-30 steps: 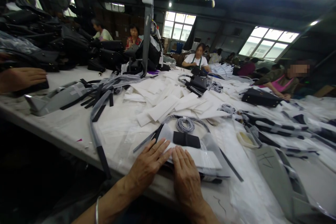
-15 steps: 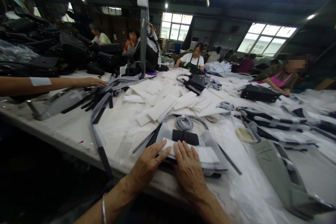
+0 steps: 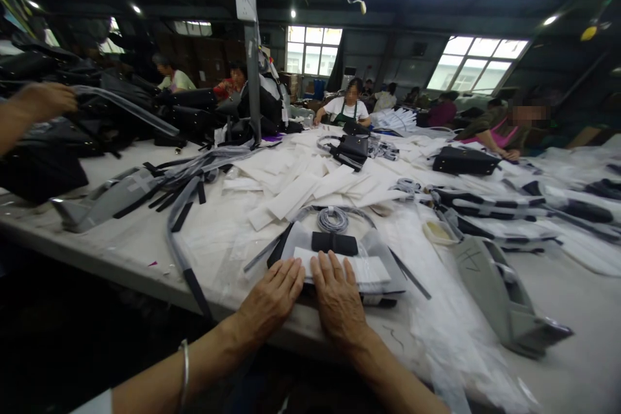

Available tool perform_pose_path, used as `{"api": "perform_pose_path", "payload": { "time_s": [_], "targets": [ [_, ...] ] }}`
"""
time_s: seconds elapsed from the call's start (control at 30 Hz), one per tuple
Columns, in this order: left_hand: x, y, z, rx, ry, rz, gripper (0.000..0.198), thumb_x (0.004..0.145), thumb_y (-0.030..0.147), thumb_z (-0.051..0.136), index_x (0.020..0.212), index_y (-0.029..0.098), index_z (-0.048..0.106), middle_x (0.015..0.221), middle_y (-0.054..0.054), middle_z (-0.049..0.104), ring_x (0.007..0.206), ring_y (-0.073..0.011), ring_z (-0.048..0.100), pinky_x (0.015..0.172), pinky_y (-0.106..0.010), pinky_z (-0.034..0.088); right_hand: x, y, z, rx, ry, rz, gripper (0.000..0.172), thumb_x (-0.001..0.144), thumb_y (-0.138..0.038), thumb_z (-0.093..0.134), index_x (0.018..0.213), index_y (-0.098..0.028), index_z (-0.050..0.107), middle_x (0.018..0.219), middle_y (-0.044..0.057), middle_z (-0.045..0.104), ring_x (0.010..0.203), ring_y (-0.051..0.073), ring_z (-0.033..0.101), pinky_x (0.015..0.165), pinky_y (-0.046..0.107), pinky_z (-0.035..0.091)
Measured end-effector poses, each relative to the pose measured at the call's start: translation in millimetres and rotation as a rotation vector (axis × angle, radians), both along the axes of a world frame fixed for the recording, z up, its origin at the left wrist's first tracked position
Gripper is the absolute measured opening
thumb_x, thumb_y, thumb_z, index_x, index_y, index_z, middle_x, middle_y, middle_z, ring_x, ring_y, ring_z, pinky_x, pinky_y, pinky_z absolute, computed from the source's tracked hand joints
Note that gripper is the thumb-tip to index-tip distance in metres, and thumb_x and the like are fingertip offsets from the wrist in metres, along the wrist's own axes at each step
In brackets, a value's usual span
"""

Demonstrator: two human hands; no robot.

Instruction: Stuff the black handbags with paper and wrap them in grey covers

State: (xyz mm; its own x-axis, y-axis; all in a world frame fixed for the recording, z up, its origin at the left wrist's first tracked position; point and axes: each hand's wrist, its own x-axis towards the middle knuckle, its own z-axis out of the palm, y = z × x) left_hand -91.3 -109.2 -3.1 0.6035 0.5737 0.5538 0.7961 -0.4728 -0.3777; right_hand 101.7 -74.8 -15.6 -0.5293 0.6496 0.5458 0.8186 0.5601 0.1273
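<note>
Both palms face down on a black bag (image 3: 279,247) lying at the table's near edge. My left hand (image 3: 276,289) lies flat, its fingertips on the left end of a folded white sheet (image 3: 371,272) on top of the bag. Beside it my right hand (image 3: 338,297) is stretched out, fingers on the same sheet. Neither hand grips anything. Just beyond the fingertips sits a small black pouch-like piece (image 3: 334,243) with a band round its middle. A coiled, plastic-wrapped strap (image 3: 332,220) lies behind that.
White sheets (image 3: 295,191) are heaped beyond the bag. Wrapped straps (image 3: 177,233) and a grey tape dispenser (image 3: 109,197) lie left; another dispenser (image 3: 499,297) stands right. A co-worker's hand (image 3: 46,101) holds a wrapped strap at far left. A post (image 3: 253,77) rises from the table.
My left hand has drawn its thumb in and lies flatter beside the right. The co-worker's hand at left has lifted a wrapped strap from the pile. The view has shifted slightly.
</note>
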Motion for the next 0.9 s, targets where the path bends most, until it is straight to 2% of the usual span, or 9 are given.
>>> {"api": "perform_pose_path", "payload": {
  "time_s": [0.1,0.17,0.3,0.4,0.5,0.6,0.73,0.8,0.9],
  "targets": [
    [-0.1,5.5,3.6,-0.043,0.123,0.006,0.039,0.094,0.003,0.034,0.129,-0.001,0.052,0.127,-0.024,0.063,0.117,-0.0304,0.062,0.098,-0.044,0.048,-0.1,1.7,2.8,-0.029,0.020,0.002,0.043,0.093,-0.017,0.056,0.136,-0.017,0.056,0.141,0.014,0.059,0.131,0.033,0.050,0.110,0.054,0.032],
    [-1.8,10.8,7.5,-0.063,0.155,-0.022,0.039,0.094,0.002,0.035,0.129,0.001,0.051,0.122,-0.023,0.065,0.111,-0.0291,0.065,0.091,-0.042,0.052,0.5,2.7,5.8,-0.077,0.031,0.020,0.046,0.092,-0.027,0.063,0.136,-0.016,0.055,0.142,0.016,0.057,0.132,0.035,0.049,0.110,0.056,0.032],
    [-5.0,18.9,20.5,-0.080,0.179,-0.072,0.038,0.093,0.002,0.038,0.130,0.002,0.048,0.120,-0.021,0.066,0.103,-0.0260,0.067,0.083,-0.037,0.054,1.6,4.0,13.7,-0.160,0.043,0.059,0.078,0.078,-0.052,0.078,0.140,-0.013,0.050,0.145,0.020,0.053,0.136,0.039,0.042,0.111,0.059,0.030],
    [-3.5,22.8,33.2,-0.094,0.171,-0.066,0.038,0.093,0.004,0.041,0.131,0.002,0.047,0.119,-0.021,0.066,0.098,-0.0253,0.068,0.082,-0.037,0.055,2.0,6.7,20.2,-0.140,0.069,0.051,0.083,0.073,-0.049,0.084,0.139,-0.012,0.050,0.143,0.019,0.055,0.134,0.037,0.044,0.111,0.056,0.030],
    [1.3,23.9,43.8,-0.106,0.154,-0.045,0.039,0.093,0.006,0.043,0.131,0.004,0.047,0.117,-0.019,0.066,0.095,-0.0241,0.068,0.082,-0.036,0.054,4.0,12.5,24.5,-0.106,0.081,0.040,0.077,0.073,-0.040,0.085,0.136,-0.012,0.051,0.136,0.018,0.060,0.127,0.035,0.050,0.108,0.052,0.034],
    [8.6,21.7,45.4,-0.095,0.137,-0.035,0.041,0.091,0.003,0.041,0.130,0.006,0.049,0.114,-0.017,0.067,0.093,-0.0235,0.068,0.081,-0.036,0.054,7.2,19.2,23.5,-0.041,0.066,0.078,0.057,0.081,-0.032,0.075,0.130,-0.013,0.054,0.127,0.015,0.065,0.119,0.032,0.055,0.104,0.048,0.038],
    [16.5,23.1,29.5,0.041,0.051,-0.046,0.043,0.088,-0.002,0.036,0.127,0.006,0.053,0.115,-0.017,0.068,0.102,-0.0269,0.067,0.092,-0.042,0.050,8.2,25.9,18.3,0.070,0.055,0.126,0.030,0.091,-0.017,0.057,0.121,-0.013,0.056,0.113,0.012,0.068,0.110,0.027,0.059,0.100,0.044,0.041],
    [16.3,27.9,19.0,0.151,-0.045,-0.048,0.045,0.089,-0.002,0.034,0.127,0.008,0.055,0.115,-0.015,0.069,0.114,-0.0286,0.063,0.104,-0.045,0.044,6.4,28.2,17.8,0.074,0.061,0.114,0.029,0.092,-0.017,0.055,0.120,-0.012,0.055,0.113,0.013,0.068,0.109,0.028,0.059,0.099,0.046,0.042],
    [9.5,35.3,8.8,0.235,-0.072,-0.082,0.051,0.091,-0.001,0.034,0.139,0.011,0.049,0.118,-0.014,0.069,0.113,-0.0264,0.065,0.104,-0.041,0.044,2.5,31.3,18.7,0.047,0.070,0.102,0.026,0.090,-0.020,0.056,0.115,-0.012,0.056,0.108,0.013,0.069,0.104,0.029,0.061,0.095,0.049,0.046]
  ]
}}
